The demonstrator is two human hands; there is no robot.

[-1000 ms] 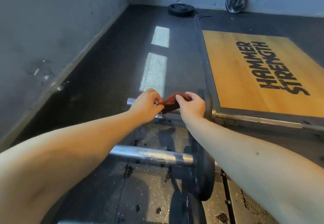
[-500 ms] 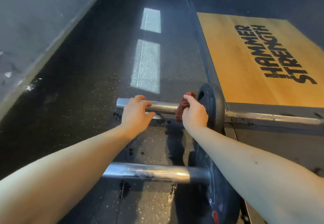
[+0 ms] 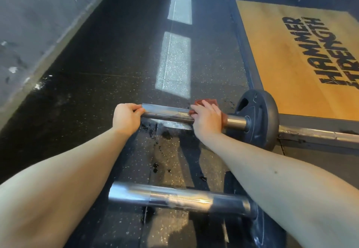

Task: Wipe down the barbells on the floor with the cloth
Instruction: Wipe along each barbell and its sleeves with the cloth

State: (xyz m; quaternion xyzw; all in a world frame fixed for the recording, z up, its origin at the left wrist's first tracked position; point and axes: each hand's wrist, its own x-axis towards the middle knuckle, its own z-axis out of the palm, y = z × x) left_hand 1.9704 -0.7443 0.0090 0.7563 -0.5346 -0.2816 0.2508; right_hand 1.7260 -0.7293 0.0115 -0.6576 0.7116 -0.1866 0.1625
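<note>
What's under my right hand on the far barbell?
A reddish-brown cloth lies under the right hand, draped over the far barbell sleeve. Its edges show past the fingers and beside the wrist. The steel beneath the cloth is covered.

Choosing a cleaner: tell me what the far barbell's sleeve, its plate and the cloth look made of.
The sleeve: bare polished metal, likely chromed steel; it mirrors light. The plate: matte black, probably rubber coating. The cloth: reddish fabric, bunched under the right hand.

Rust-red cloth point(image 3: 206, 102), silver barbells point(image 3: 167, 113), perhaps black-speckled floor point(image 3: 120, 57).
</note>
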